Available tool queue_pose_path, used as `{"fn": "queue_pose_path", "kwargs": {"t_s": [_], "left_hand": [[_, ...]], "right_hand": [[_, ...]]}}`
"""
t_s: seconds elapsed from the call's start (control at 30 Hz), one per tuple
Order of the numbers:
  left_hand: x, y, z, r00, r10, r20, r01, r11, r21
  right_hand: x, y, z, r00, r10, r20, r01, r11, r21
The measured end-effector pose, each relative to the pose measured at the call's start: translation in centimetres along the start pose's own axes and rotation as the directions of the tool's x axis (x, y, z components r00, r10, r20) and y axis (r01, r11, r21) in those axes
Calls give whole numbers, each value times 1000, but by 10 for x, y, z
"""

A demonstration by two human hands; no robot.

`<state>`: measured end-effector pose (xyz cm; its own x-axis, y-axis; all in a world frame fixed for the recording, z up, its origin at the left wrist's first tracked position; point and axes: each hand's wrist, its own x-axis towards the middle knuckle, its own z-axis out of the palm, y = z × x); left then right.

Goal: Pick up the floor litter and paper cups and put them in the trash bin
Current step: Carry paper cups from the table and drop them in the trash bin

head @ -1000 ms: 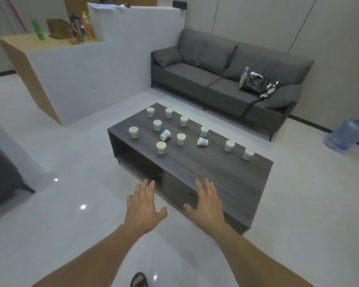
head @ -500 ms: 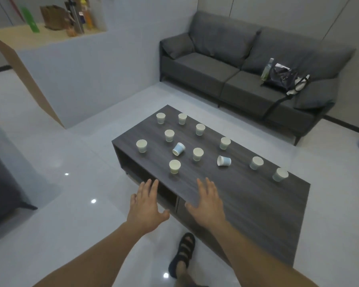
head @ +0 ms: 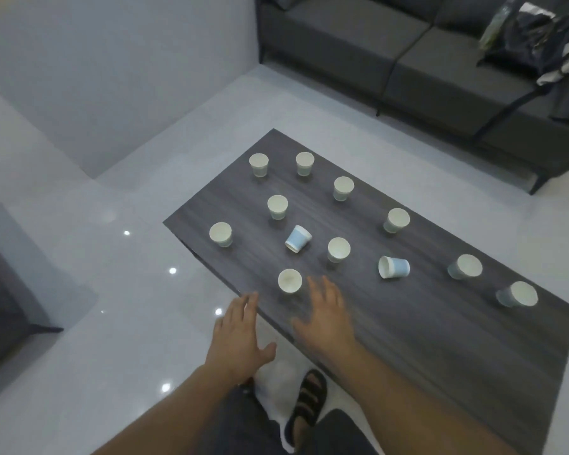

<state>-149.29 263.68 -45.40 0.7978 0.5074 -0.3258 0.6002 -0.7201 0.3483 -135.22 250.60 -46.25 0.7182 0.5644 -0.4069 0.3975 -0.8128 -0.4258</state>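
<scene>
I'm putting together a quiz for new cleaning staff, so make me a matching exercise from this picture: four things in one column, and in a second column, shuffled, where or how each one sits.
Things
1. cup nearest the right hand
2. bright blue cup further right
3. black bag
4. sandal

Places or states
A. on the sofa
B. on the floor
C. standing upright on the table
D. lying on its side on the table

Pairs: 1-C, 2-D, 3-A, 4-B
</scene>
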Motion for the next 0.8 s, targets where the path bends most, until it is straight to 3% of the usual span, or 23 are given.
{"fn": "queue_pose_path", "kwargs": {"t_s": [0.3,0.5,0.63,0.73,0.8], "left_hand": [[123,-56,51,981,63,184,-43,993,-111],[185,-97,74,942,149,299,-100,980,-173],[211,-101,78,909,225,350,-176,970,-164],[227,-85,75,854,319,412,-275,948,-162],[237,-65,73,811,377,448,-329,926,-183]], "right_hand": [[142,-6,70,986,122,115,-118,992,-47],[186,-3,113,964,191,187,-187,982,-37],[184,0,123,941,309,139,-329,930,162],[172,4,117,879,468,86,-452,765,460],[163,9,109,869,481,118,-454,679,576]]}}
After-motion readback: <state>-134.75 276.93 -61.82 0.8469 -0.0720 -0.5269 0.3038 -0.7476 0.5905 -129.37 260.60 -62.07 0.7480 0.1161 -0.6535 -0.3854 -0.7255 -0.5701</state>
